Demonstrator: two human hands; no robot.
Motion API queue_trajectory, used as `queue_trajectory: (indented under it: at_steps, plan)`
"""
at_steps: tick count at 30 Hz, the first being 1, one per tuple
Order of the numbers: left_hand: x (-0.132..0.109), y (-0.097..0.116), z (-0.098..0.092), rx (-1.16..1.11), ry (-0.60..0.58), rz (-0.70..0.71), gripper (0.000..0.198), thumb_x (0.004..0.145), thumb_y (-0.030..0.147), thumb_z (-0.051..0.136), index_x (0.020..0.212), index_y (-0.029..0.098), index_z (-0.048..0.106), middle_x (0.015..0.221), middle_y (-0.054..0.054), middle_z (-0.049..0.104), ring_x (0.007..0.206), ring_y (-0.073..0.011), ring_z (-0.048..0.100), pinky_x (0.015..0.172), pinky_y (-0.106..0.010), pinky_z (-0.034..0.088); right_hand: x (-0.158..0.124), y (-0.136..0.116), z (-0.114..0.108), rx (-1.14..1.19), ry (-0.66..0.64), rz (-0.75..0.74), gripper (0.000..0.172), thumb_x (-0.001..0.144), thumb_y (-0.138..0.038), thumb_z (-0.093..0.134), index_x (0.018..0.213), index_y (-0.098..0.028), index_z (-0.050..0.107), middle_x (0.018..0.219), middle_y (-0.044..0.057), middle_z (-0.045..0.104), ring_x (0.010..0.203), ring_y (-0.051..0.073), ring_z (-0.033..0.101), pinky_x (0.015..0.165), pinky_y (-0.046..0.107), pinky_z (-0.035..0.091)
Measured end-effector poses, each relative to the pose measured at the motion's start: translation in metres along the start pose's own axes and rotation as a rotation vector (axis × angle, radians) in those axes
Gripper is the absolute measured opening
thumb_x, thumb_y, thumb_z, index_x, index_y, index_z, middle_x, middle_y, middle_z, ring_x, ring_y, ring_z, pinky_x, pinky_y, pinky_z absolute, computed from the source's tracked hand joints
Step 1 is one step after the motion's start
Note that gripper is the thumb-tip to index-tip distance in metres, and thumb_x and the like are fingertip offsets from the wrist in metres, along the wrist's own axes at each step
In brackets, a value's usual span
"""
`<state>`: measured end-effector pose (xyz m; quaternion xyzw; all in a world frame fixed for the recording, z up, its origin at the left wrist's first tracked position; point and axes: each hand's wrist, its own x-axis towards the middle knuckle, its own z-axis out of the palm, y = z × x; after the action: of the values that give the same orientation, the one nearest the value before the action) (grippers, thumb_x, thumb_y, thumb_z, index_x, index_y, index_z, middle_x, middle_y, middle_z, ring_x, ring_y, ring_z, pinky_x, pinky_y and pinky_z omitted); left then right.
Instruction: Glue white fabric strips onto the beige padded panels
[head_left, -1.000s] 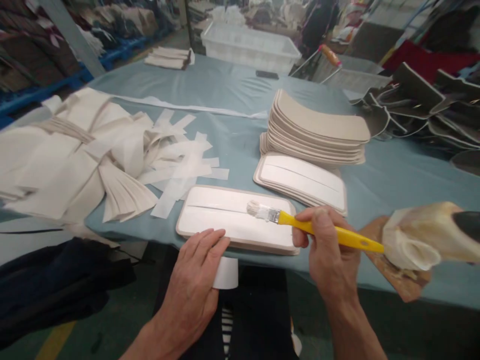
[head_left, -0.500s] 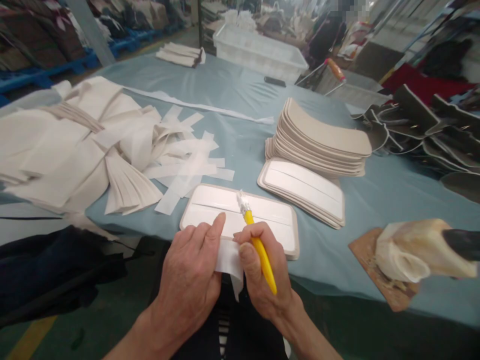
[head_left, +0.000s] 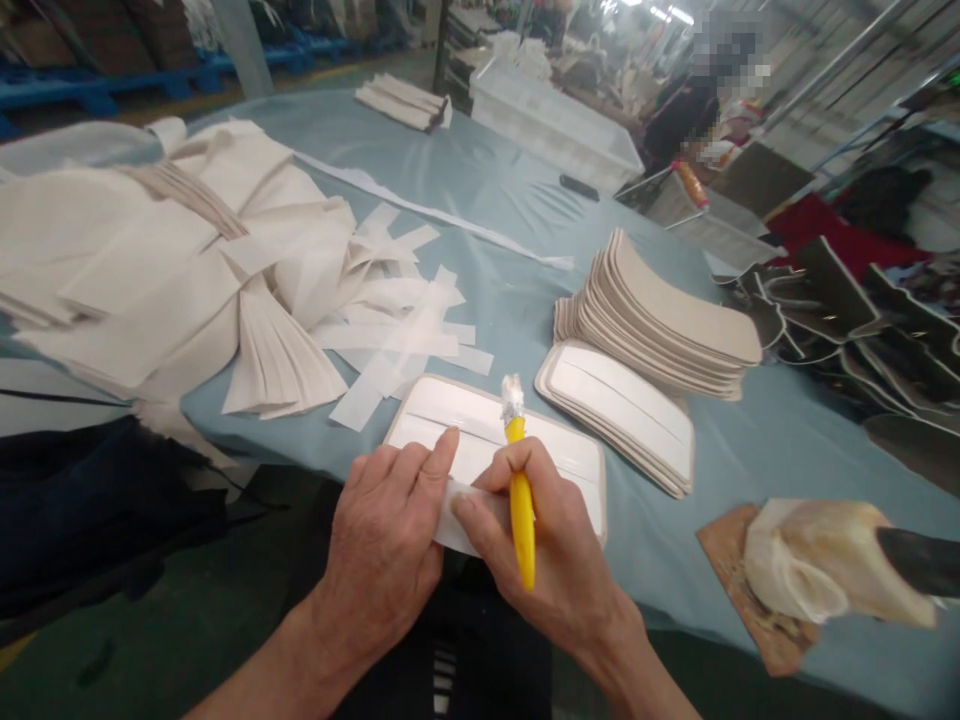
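Observation:
A beige-edged panel (head_left: 570,455) with a white, slotted face lies flat at the table's near edge. My left hand (head_left: 394,520) presses on its near side, fingers closed over one end of a white strip (head_left: 459,520). In my right hand (head_left: 551,530) is a yellow-handled brush (head_left: 523,510), its white-coated bristles pointing away from me above the panel. The right thumb also rests on the strip. Part of the panel is hidden under both hands. Close by on the right sits a stack of similar white-faced panels (head_left: 622,405).
Curved beige pieces (head_left: 675,300) are stacked behind the panels. Loose white strips (head_left: 405,330) and bundled beige fabric (head_left: 142,260) lie left. A glue-crusted container (head_left: 810,555) stands on a board at right. Farther back are a white crate (head_left: 555,125) and a person (head_left: 682,115).
My right thumb has moved left along the strip, whose hanging end now lies up against the panel's edge. The brush stands more upright. The whole view has tilted and shifted slightly.

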<state>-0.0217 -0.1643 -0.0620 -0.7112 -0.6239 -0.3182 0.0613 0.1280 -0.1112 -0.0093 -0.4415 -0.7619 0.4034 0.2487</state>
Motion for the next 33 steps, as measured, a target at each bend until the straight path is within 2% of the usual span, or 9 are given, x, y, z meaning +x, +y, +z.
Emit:
queue_trajectory:
  at_steps: [2, 4, 8, 11, 19, 26, 33]
  plan:
    - [0.0, 0.0, 0.003, -0.022, 0.018, -0.007, 0.045, 0.097, 0.015, 0.041, 0.139, 0.006, 0.054, 0.088, -0.008, 0.063, 0.078, -0.0251, 0.051, 0.069, -0.039, 0.037, 0.001, 0.0, 0.004, 0.011, -0.02, 0.014, 0.021, 0.093, -0.034, 0.064, 0.088, -0.027, 0.045, 0.055, -0.011, 0.044, 0.044, 0.01, 0.04, 0.044, 0.022, 0.033]
    - [-0.001, -0.003, 0.005, -0.044, 0.04, -0.028, 0.043, 0.098, 0.014, 0.041, 0.138, 0.006, 0.054, 0.093, -0.009, 0.065, 0.082, -0.0253, 0.053, 0.073, -0.039, 0.04, 0.001, 0.002, 0.008, 0.006, 0.001, 0.005, 0.019, 0.097, -0.034, 0.06, 0.087, -0.027, 0.045, 0.057, -0.01, 0.047, 0.045, 0.01, 0.043, 0.046, 0.021, 0.037]
    - [-0.008, -0.022, 0.009, -0.061, 0.111, -0.135, 0.04, 0.098, 0.015, 0.048, 0.138, 0.011, 0.053, 0.113, -0.013, 0.068, 0.101, -0.0275, 0.059, 0.088, -0.041, 0.044, 0.009, 0.009, 0.011, -0.089, 0.101, -0.047, 0.016, 0.099, -0.03, 0.057, 0.089, -0.026, 0.046, 0.069, -0.004, 0.059, 0.054, 0.012, 0.052, 0.052, 0.022, 0.04]
    - [-0.013, -0.036, 0.013, -0.064, 0.142, -0.234, 0.035, 0.1, 0.021, 0.052, 0.134, 0.013, 0.055, 0.116, -0.014, 0.069, 0.104, -0.0282, 0.061, 0.091, -0.042, 0.046, 0.023, 0.013, 0.013, -0.165, 0.119, -0.064, 0.015, 0.098, -0.03, 0.058, 0.09, -0.026, 0.047, 0.073, -0.004, 0.061, 0.057, 0.012, 0.054, 0.055, 0.022, 0.04]
    - [-0.02, -0.048, 0.032, -0.111, 0.114, -0.404, 0.035, 0.1, 0.029, 0.056, 0.133, 0.016, 0.056, 0.102, -0.007, 0.07, 0.098, -0.0263, 0.063, 0.09, -0.041, 0.047, 0.056, 0.03, 0.018, -0.336, 0.035, -0.078, 0.015, 0.096, -0.029, 0.056, 0.087, -0.026, 0.044, 0.062, -0.008, 0.047, 0.05, 0.012, 0.044, 0.054, 0.023, 0.033]
    - [-0.029, -0.049, 0.036, -0.114, 0.135, -0.396, 0.035, 0.099, 0.028, 0.06, 0.131, 0.014, 0.057, 0.102, -0.008, 0.072, 0.096, -0.0265, 0.064, 0.088, -0.041, 0.046, 0.063, 0.036, 0.017, -0.478, 0.015, -0.122, 0.013, 0.094, -0.029, 0.057, 0.088, -0.026, 0.046, 0.064, -0.007, 0.051, 0.05, 0.013, 0.045, 0.055, 0.024, 0.031]
    - [-0.032, -0.048, 0.035, -0.086, 0.141, -0.345, 0.026, 0.097, 0.022, 0.063, 0.121, 0.017, 0.06, 0.107, -0.01, 0.073, 0.097, -0.0269, 0.063, 0.088, -0.041, 0.046, 0.068, 0.037, 0.021, -0.525, 0.034, -0.116, 0.013, 0.093, -0.03, 0.057, 0.088, -0.026, 0.047, 0.062, -0.007, 0.051, 0.049, 0.014, 0.046, 0.054, 0.024, 0.031]
